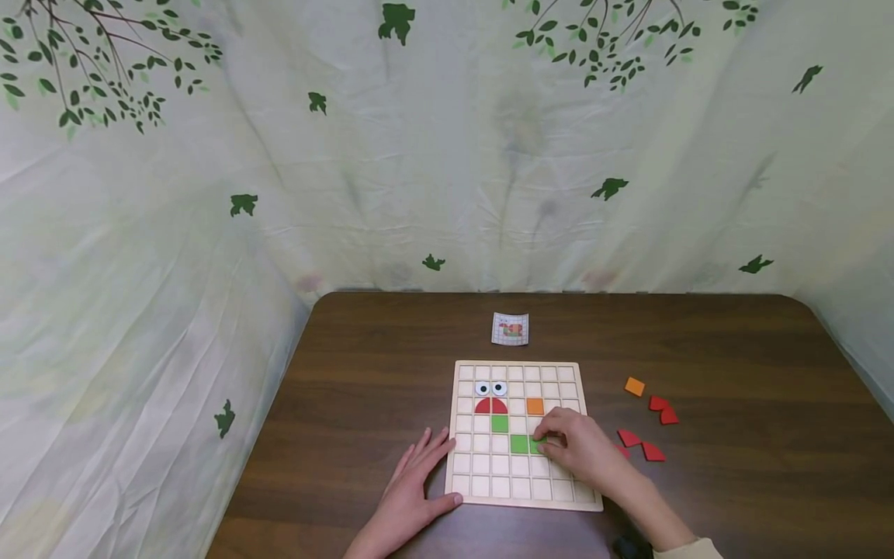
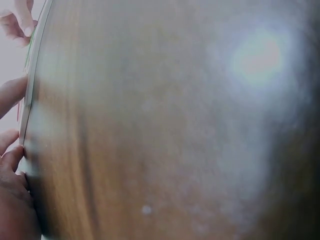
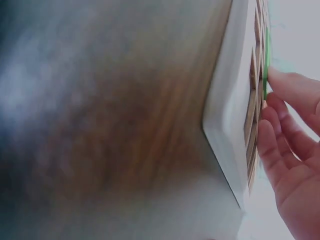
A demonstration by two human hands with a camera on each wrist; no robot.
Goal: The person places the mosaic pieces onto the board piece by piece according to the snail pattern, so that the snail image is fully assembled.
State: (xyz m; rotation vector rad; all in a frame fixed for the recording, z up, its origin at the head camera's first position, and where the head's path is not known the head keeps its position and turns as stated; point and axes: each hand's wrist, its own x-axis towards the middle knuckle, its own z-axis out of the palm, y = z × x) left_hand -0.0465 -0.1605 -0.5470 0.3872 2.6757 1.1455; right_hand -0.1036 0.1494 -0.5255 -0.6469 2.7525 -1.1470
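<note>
Seating, it seems, a green tile point(image 1: 535, 448) in the board point(image 1: 482, 466).
Right grip point(image 1: 578, 446) pinches it; unclenched left grip point(image 1: 414, 487) touches the board's left edge; next likely needs careful release.

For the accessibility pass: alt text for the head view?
A right hand pinches a green tile at a gridded board on a brown table; the left hand touches the board's left edge. Eyes and red, green and orange pieces sit on the board; loose red pieces and an orange tile lie right of it, a card beyond.
</note>
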